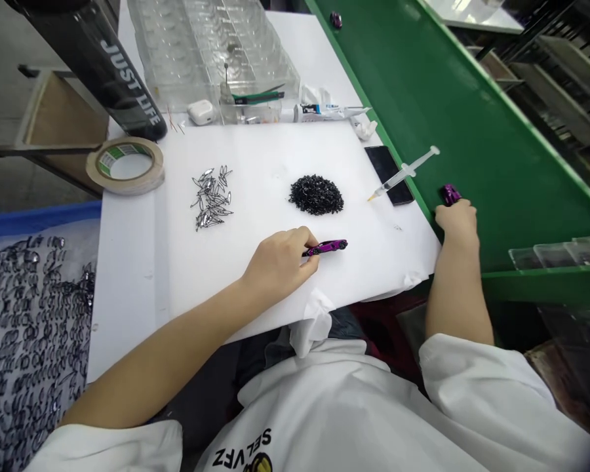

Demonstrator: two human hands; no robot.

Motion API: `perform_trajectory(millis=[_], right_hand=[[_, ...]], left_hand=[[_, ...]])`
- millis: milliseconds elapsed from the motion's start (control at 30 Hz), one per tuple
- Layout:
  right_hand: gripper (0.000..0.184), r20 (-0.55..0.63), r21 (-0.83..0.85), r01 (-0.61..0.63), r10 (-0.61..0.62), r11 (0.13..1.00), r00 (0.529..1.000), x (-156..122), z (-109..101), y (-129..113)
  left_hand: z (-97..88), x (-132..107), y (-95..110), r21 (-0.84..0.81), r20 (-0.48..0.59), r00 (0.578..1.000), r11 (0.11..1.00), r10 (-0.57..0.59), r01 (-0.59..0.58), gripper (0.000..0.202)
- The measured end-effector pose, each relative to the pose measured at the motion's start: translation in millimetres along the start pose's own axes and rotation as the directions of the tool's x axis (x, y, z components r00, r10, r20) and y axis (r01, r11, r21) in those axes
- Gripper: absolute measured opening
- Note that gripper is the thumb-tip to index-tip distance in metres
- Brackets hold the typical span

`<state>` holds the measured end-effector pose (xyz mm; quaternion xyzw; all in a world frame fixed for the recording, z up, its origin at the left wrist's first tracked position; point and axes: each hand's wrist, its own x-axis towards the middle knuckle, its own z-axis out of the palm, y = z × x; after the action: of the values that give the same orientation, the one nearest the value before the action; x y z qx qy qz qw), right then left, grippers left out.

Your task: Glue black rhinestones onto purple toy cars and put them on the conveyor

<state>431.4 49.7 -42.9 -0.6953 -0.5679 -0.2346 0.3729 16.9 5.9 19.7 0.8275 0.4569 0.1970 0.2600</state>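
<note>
Between the thumb and fingers of my left hand (282, 262) is one end of a purple toy car (330, 247), held just above the white work sheet. Out to the right, over the green conveyor belt (491, 164), my right hand (457, 219) is closed at a second purple toy car (450, 193); its fingertips are partly hidden. Beyond my left hand lies a heap of small black parts (317, 195). Further left is a loose pile of small clear, dark-edged parts (212, 198). A syringe (403, 174) with a yellow tip rests across a dark phone (389, 174).
Clear plastic trays (211, 46) stand at the back, near a white earbud case (201, 112) and a glue tube (324, 113). A tape roll (125, 165) and a black bottle (103, 72) are on the left. Another toy car (335, 19) sits far up the belt.
</note>
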Motion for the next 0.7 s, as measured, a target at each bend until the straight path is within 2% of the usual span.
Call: perform_trajectory(millis=[67,133,233,300,367,467,533,600,667,700], right_hand=[[0.051,0.012,-0.077,-0.159,0.160,0.984,0.987,-2.9,0.9,-3.2],[0.046,0.022,-0.165,-0.321,0.328,0.933,0.944,3.1,-0.4,-9.9],[0.030,0.074,-0.288,-0.491,0.530,0.822,0.845,19.3,-1.7,-21.2],[0.042,0.146,-0.364,-0.551,0.630,0.751,0.763,29.5,-0.7,-29.9],[0.061,0.232,-0.430,-0.572,0.697,0.699,0.678,37.3,-0.6,-39.7],[0.067,0.326,-0.495,-0.566,0.745,0.659,0.583,43.7,-9.4,-57.4],[0.067,0.347,-0.514,-0.560,0.755,0.650,0.557,42.4,-23.5,-74.5],[0.065,0.376,-0.513,-0.535,0.736,0.671,0.563,34.9,-42.4,-99.4],[0.065,0.472,-0.496,-0.453,0.668,0.740,0.574,22.2,-61.7,-131.5],[0.064,0.556,-0.485,-0.378,0.612,0.789,0.563,15.0,-69.8,-148.8]], left_hand=[[-3.0,-0.2,0.0,0.023,0.028,0.999,0.999,0.025,-0.025,0.011],[-5.4,-0.8,0.2,0.059,0.072,0.995,0.996,0.062,-0.066,0.012],[-5.8,-1.8,2.3,0.106,0.146,0.982,0.985,0.118,-0.134,0.015],[-3.9,-2.4,4.8,0.132,0.181,0.974,0.978,0.134,-0.159,0.018],[-1.4,-3.0,7.7,0.158,0.197,0.972,0.974,0.127,-0.159,0.024],[-0.2,-5.0,12.0,0.190,0.211,0.972,0.972,0.100,-0.141,0.032],[-2.2,-8.2,13.7,0.203,0.219,0.973,0.972,0.072,-0.118,0.034],[-5.5,-13.1,13.5,0.210,0.221,0.975,0.974,0.035,-0.083,0.035],[-9.2,-19.3,11.1,0.213,0.222,0.975,0.976,-0.002,-0.047,0.035],[-10.9,-22.5,9.5,0.208,0.221,0.975,0.978,-0.015,-0.032,0.035]])
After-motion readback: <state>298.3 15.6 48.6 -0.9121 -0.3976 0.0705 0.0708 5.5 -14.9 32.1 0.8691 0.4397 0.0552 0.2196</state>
